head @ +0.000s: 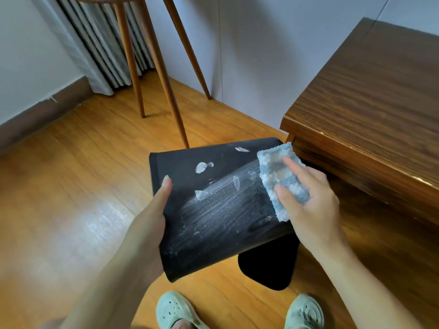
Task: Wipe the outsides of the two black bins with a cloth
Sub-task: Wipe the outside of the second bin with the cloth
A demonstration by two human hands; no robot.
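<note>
Our two forearms come up from the bottom edge bare, with no sleeve, cuff, watch or band on either one as far as the picture reaches. Our left hand (154,210) and right hand (308,198) wear no gloves and no rings that we can make out; the nails on our fingers (293,166) are short and unpainted. Below the hands, on our feet, we wear a pair of pale mint-green foam clogs (175,311), rounded at the toe, their uppers pierced with small round and oval vent holes.
</note>
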